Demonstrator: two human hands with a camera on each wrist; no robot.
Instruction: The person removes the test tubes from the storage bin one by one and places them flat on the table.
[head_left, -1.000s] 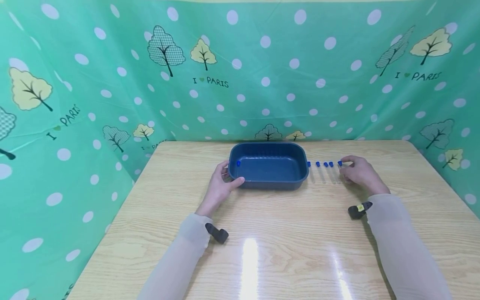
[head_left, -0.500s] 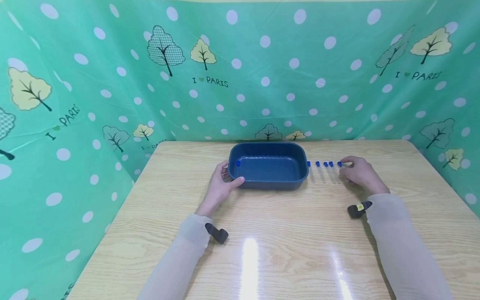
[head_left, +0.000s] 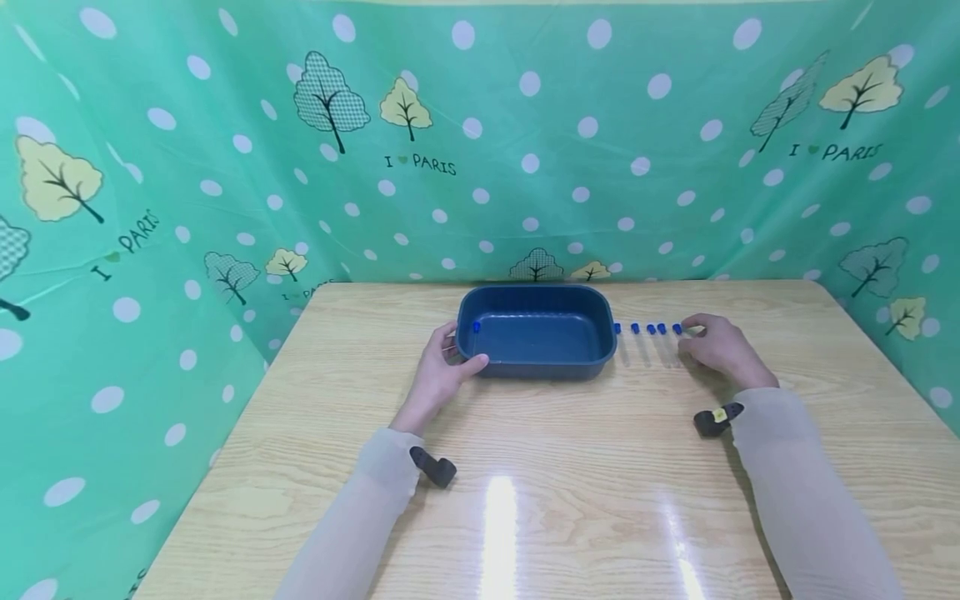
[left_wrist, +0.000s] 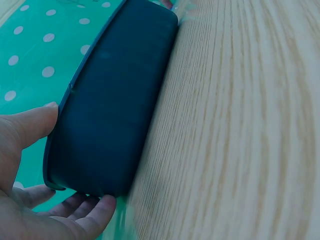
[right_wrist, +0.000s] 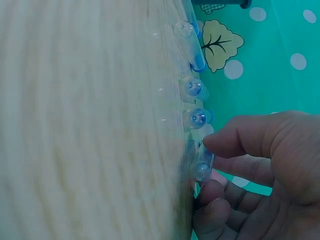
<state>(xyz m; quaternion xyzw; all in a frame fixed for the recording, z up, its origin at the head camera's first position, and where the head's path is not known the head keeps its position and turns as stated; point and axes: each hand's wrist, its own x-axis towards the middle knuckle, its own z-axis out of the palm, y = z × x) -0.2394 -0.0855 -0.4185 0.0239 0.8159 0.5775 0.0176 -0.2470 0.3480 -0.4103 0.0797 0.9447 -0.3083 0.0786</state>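
Note:
A dark blue plastic basin (head_left: 536,369) stands near the back of the table. My left hand (head_left: 438,375) grips its left end, thumb at the rim and fingers along the end wall, as the left wrist view of the basin (left_wrist: 110,105) also shows. Inside, at the left, is a clear test tube with a blue cap (head_left: 476,327). Right of the basin several similar tubes lie in a row, blue caps (head_left: 651,329) toward the back. My right hand (head_left: 723,346) pinches the rightmost tube (right_wrist: 202,171) between thumb and fingers; part of it is hidden.
The wooden table (head_left: 570,467) reaches back to a green dotted curtain (head_left: 540,192), which also hangs along the left and right. Each wrist carries a small black camera (head_left: 435,467). The leftmost tube cap (head_left: 618,328) in the row lies close against the basin's right end.
The rightmost tube's cap has shifted slightly left, toward its neighbour, with my right hand's fingers beside it. My left hand and the basin have stayed in place.

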